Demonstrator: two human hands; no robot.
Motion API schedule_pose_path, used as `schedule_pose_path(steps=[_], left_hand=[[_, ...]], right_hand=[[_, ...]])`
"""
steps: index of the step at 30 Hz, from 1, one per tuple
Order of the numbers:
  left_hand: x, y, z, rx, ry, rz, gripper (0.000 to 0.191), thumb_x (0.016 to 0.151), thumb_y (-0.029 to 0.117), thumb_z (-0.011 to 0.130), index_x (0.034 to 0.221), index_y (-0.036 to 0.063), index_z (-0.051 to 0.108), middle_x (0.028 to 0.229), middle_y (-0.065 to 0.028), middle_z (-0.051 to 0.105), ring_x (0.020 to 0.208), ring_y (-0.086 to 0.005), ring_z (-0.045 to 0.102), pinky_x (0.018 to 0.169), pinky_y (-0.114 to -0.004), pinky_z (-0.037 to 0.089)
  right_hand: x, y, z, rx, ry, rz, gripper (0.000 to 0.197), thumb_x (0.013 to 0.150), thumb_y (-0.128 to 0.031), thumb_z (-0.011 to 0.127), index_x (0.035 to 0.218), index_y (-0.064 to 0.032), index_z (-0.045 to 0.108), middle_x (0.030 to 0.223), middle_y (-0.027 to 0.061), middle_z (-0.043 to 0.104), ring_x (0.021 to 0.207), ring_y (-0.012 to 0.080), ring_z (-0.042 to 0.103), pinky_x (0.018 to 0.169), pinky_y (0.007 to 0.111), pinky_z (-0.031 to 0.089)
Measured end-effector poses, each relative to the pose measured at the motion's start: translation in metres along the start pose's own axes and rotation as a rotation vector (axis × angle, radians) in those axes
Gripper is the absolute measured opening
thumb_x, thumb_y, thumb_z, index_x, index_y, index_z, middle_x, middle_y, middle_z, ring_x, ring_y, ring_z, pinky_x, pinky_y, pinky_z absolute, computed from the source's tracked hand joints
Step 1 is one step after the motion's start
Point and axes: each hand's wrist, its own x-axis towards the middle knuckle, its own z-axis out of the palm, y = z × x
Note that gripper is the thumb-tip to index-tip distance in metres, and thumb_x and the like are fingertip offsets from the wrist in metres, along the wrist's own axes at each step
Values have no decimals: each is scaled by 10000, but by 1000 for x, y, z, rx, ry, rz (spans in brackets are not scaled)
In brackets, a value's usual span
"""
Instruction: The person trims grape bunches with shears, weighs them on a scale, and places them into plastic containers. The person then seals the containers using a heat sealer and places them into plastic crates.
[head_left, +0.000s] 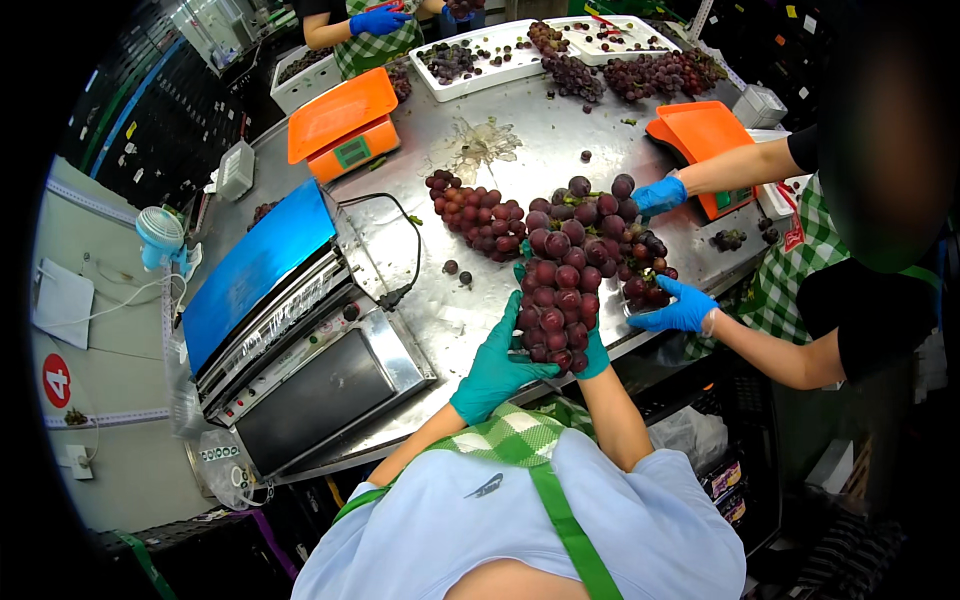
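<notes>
A large bunch of dark red grapes (562, 292) is held up in front of me, above the near edge of the steel table (450, 300). My left hand (495, 367), in a green glove, cups the bunch from its left side and underneath. Behind its lower right side is my right hand (595, 356), also gloved in green and mostly hidden by the fruit. Beyond my hands, a smaller bunch of red grapes (480, 214) lies on the metal. Just right of my bunch, a co-worker's blue-gloved hands (679, 306) hold another bunch (646, 259).
A heat-sealing machine (300, 330) with a cable stands at left. Orange scales (345, 120) sit at the far left, with a second orange scale (705, 142) at right. White trays (480, 79) with loose grapes line the back, near another gloved person (379, 21). Grape bunches (660, 73) lie beside them.
</notes>
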Motion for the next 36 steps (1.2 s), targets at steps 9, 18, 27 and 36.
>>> schedule_pose_path(steps=[9,18,27,36], left_hand=[[54,2,15,-10,36,25,838,670,29,710,1359,134,244,1118,-69,492,882,-118,546,775,-254,476],[98,-1,8,13,66,20,515,769,-38,566,1250,43,400,1029,-100,545,891,-159,572,793,-265,473],[114,1,-20,-68,61,-80,372,817,25,519,1178,-15,441,1070,-145,557,899,-202,585,791,-302,480],[135,-2,-33,-100,71,-127,347,839,47,513,1177,-3,457,1068,-115,567,912,-181,575,797,-288,464]], right_hand=[[8,-68,-50,-140,28,54,393,903,-412,326,1135,-108,415,1026,20,459,886,140,500,686,275,489],[19,-106,-81,-691,142,-71,335,903,-333,361,1144,-111,428,1040,21,485,903,146,517,728,286,482],[99,-186,15,-311,178,-48,231,909,-324,350,1023,-143,439,900,-15,485,749,83,465,604,207,430],[113,-331,-15,-343,308,86,256,844,-349,439,960,-125,481,865,30,506,709,203,518,541,342,470]])
